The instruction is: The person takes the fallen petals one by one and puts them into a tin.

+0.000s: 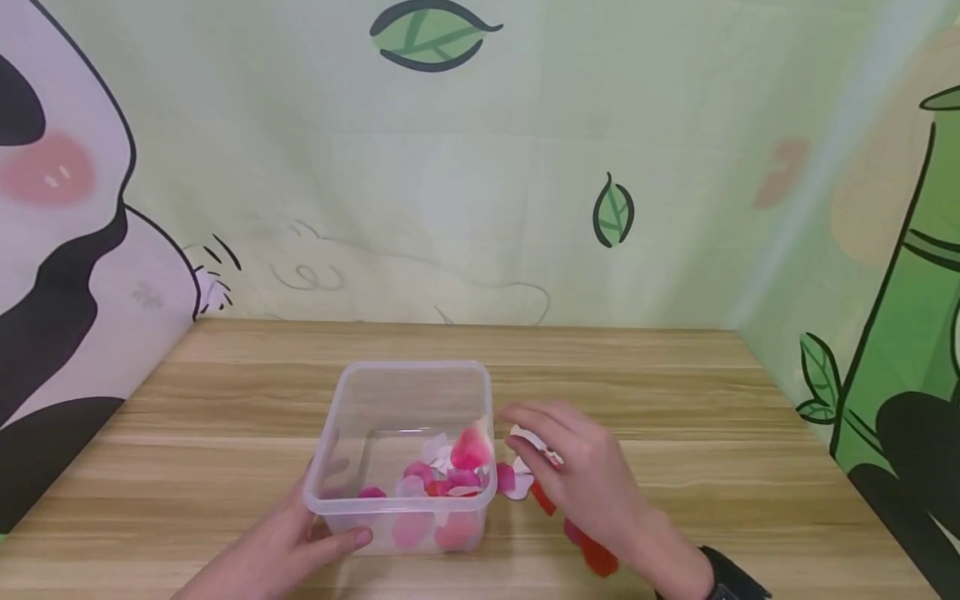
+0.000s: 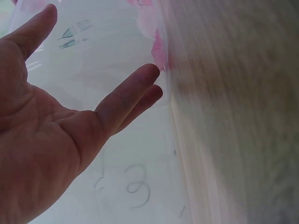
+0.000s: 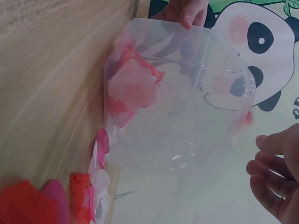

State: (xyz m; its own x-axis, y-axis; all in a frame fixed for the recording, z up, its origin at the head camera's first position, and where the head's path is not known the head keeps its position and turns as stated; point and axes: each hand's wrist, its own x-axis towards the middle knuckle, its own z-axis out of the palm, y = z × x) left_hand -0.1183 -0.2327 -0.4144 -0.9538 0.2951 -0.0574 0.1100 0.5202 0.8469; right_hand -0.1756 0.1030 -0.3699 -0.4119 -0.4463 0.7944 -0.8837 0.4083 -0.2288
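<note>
A clear plastic box point(image 1: 401, 505) holds pink, white and red petals point(image 1: 420, 475). A pink petal with a pale edge point(image 1: 471, 450) shows inside near the right rim; in the right wrist view a blurred red petal point(image 3: 246, 119) appears there. My left hand point(image 1: 303, 529) rests against the box's near left corner, thumb on the front wall. Its fingers point(image 2: 126, 95) look straight and spread in the left wrist view. Just right of the rim, my right hand point(image 1: 588, 471) hovers with loosely bent fingers and no petal visible between them. It partly hides petals on the table.
Loose petals lie right of the box: a magenta and white cluster point(image 1: 516, 483), a red petal point(image 1: 543, 500) and another red one point(image 1: 598, 557) near the right wrist. The wooden table point(image 1: 645, 367) meets a printed cloth backdrop point(image 1: 487, 167) behind.
</note>
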